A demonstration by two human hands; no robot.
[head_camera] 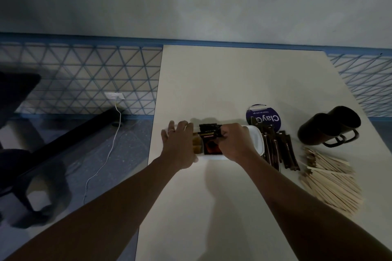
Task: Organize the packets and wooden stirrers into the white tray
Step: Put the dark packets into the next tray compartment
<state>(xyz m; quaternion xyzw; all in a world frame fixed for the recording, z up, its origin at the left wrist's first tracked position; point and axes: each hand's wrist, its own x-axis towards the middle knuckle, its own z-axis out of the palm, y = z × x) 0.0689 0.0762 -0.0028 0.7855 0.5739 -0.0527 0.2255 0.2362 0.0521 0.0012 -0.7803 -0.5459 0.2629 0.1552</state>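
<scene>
We see the tray (257, 137) on the table (233, 80), towards the near side, its white right end bare; our left hand (180, 146) rests over the tray's left end, fingers straight and spread, a ring on one of them, gripping nothing; our right hand (233, 142) is above the tray's middle, fingers curled and clamped on the top edge of the dark packets (210, 144) that stand upright in a middle compartment; the nearest of these shows a red-and-black face; just left of them, partly under the left hand, tan packets (196, 144) sit in smaller compartments, and we cannot tell how many; the right hand hides much of the tray's right part, so we cannot tell what lies there; just right of the tray a loose heap of stick packets (275, 150), long, thin and dark, lies on the table, some overlapping a round purple sign (267, 117) with white lettering; further right the stirrers (331, 184) lie in a fanned pile by the table's right edge, apart from the tray; beyond them two dark mugs (326, 127) sit side by side, touching, handles towards the stirrers; off the table to the left a white cable (106, 154) runs across the floor up to a wall socket (114, 96)
</scene>
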